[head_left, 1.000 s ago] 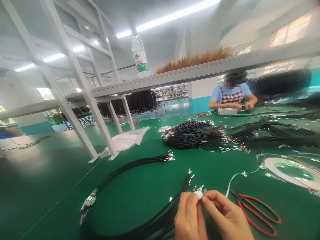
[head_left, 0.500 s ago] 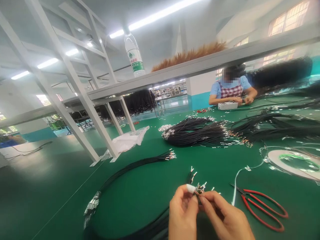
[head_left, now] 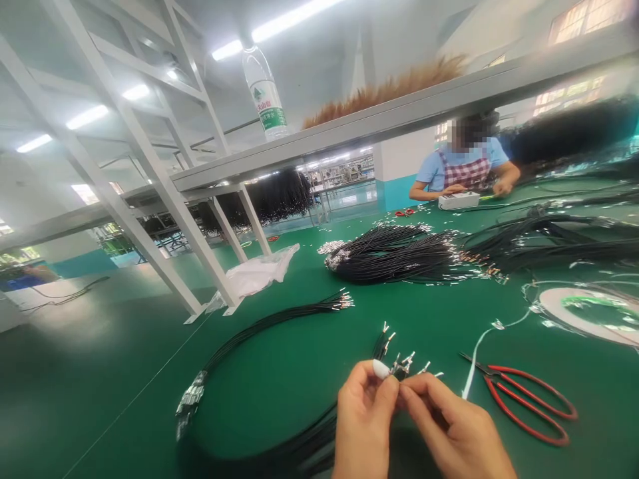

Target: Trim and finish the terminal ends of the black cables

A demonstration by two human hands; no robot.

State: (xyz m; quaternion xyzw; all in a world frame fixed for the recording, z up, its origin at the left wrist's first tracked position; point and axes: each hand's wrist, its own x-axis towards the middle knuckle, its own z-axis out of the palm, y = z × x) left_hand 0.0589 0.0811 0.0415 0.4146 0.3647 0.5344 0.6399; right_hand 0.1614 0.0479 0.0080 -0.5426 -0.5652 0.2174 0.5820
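Left hand (head_left: 364,416) grips black wires (head_left: 312,444) toward the near edge of the worktop (head_left: 279,372); right hand (head_left: 452,422) meets it at the fingertips, any hold hidden. Scissors (head_left: 488,374) lie beside; toward the right edge, a reel (head_left: 553,305).

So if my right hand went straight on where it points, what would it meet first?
Your right hand would probably meet your left hand first, at the thumb tip; whether they touch is unclear.

Black cables (head_left: 314,441), scissors (head_left: 492,380) on green table (head_left: 279,372)
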